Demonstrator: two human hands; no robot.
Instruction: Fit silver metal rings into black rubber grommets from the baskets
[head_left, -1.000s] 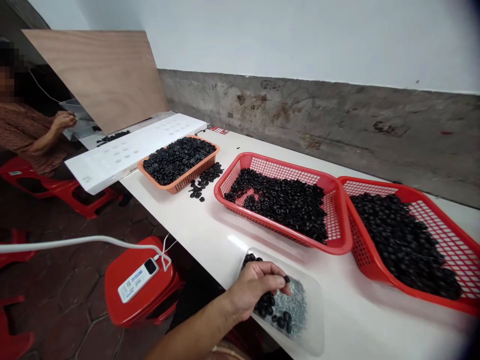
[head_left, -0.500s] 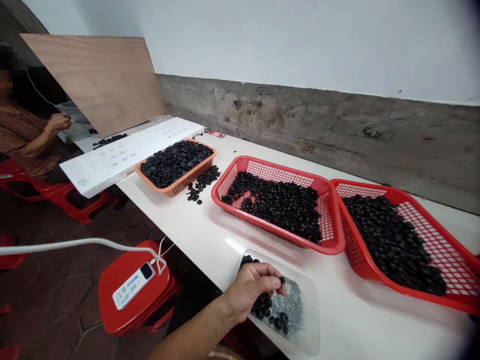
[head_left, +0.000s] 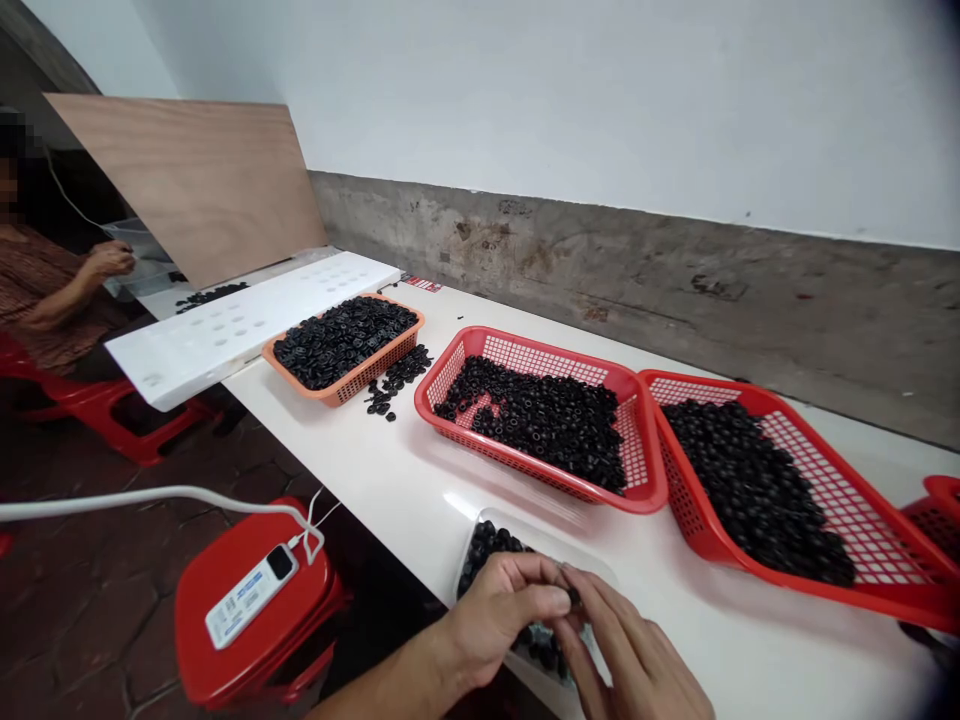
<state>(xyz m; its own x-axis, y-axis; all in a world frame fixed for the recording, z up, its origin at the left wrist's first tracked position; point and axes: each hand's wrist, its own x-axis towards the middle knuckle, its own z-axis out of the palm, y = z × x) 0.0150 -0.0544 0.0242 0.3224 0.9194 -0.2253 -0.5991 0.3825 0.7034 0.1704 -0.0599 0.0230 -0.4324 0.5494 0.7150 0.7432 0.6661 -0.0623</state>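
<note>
My left hand (head_left: 499,615) pinches a small round black part (head_left: 574,596) between thumb and fingertips, mostly covered by the fingers. Against those fingertips my right hand (head_left: 634,655) closes its own thumb and fingers on the same part; whether it also holds a smaller piece is hidden. Both hands are over a clear plastic tray (head_left: 596,553) at the table's near edge. Round black parts (head_left: 491,542) fill the tray's left side, and others show below the hands.
Two red baskets (head_left: 652,490) (head_left: 750,575) of black parts stand behind the tray. Further left are an orange basket (head_left: 341,392), loose black pieces (head_left: 397,380) and a white foam board (head_left: 180,340). A power strip (head_left: 251,595) lies on a red stool (head_left: 292,620). Another person (head_left: 52,280) sits far left.
My right hand has come in from below right to meet the left at the black part. The left hand now sits slightly lower in view, and the camera view has shifted.
</note>
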